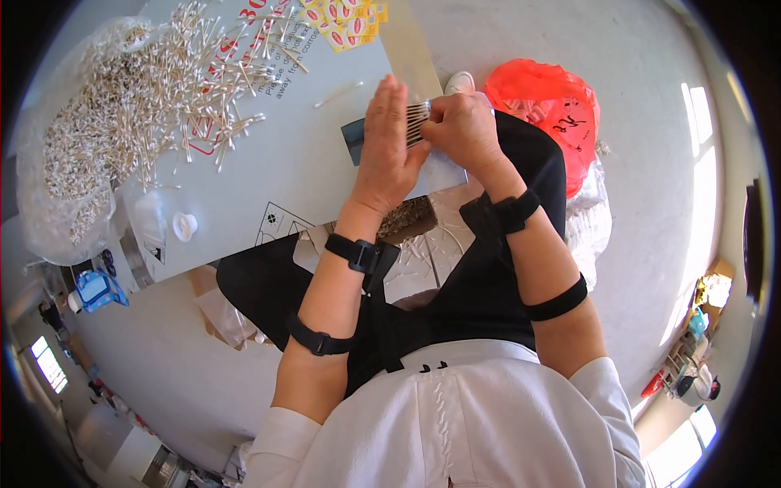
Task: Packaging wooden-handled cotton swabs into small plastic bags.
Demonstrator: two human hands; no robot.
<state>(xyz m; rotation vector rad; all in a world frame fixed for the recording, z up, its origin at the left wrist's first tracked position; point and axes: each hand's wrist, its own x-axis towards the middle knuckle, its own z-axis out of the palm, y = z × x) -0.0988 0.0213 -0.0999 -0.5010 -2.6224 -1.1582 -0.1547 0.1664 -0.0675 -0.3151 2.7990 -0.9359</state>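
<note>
A small row of cotton swabs [417, 120] lies between my two hands, over the right edge of the table. My right hand [469, 134] is closed on the row at its right side, fingers bent and pinching. Against the row's left side stands my left hand [384, 150], flat, with fingers stretched out together and the thumb apart below. A dark blue flat piece [352, 140] shows partly from under the left hand. One loose cotton swab [338, 94] rests on the tabletop to the left of my hands.
A large heap of cotton swabs [183, 73] spills from a clear plastic bag [37, 215] on the grey table [244, 195]. Yellow printed cards [346, 37] lie at the far side. A red plastic bag [582, 122] stands right of my leg. Below the table edge is an open box [419, 220].
</note>
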